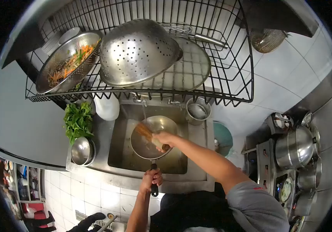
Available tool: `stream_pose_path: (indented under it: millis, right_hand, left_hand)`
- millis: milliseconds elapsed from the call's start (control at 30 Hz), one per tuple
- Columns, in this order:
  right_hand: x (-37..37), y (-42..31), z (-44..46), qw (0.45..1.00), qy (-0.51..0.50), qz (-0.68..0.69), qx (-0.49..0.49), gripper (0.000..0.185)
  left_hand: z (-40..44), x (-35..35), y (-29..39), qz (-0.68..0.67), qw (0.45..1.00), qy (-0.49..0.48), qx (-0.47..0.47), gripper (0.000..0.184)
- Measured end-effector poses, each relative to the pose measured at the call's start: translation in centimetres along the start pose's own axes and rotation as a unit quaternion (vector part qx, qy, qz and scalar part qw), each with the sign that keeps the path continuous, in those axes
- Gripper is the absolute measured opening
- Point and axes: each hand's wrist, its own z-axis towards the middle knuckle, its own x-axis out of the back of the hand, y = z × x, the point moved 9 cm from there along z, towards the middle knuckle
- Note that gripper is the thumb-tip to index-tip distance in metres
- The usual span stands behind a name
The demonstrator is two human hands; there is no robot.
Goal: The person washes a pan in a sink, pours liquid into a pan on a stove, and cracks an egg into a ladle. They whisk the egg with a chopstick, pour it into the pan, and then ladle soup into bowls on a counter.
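My left hand is closed around the black handle of a metal wok, which sits over the steel sink. Closed on a bamboo brush, my right hand holds it inside the wok, with the bristles toward the wok's upper left side. A tap stands behind, and a thin stream of water appears to fall from it near the wok's rim. Part of the wok's inside is hidden by my right hand and the brush.
Overhead hangs a black wire rack bearing a large colander and a colander of shredded vegetables. Leafy greens and stacked bowls stand left of the sink; a pot is at right. Steel pots line the far right.
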Motion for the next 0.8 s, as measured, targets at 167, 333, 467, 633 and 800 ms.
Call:
stream_pose_path:
  millis: [167,333,467,633,800]
  right_hand:
    - [1.5,0.2,-2.2,0.992,-0.002,-0.129,-0.009,0.035]
    - [1.7,-2.9,-2.6,0.907,0.085,-0.397,0.110,0.033]
    - [4.6,-4.0,-2.6,0.858,0.063,-0.507,0.063,0.037]
    - [-0.9,-3.4,-3.1,0.817,-0.048,-0.538,0.201,0.041]
    - [3.8,-5.8,-4.9,0.818,0.058,-0.572,0.033,0.036]
  left_hand:
    - [0.1,-0.1,0.2,0.067,0.997,0.028,-0.038,0.033]
    - [0.7,2.0,1.2,0.059,0.998,0.006,-0.034,0.035]
    - [-0.5,3.0,2.4,0.061,0.997,0.028,-0.034,0.035]
    - [-0.2,2.5,3.9,0.169,0.984,0.055,-0.029,0.033]
    - [-0.4,4.1,4.0,0.209,0.974,0.054,-0.068,0.027]
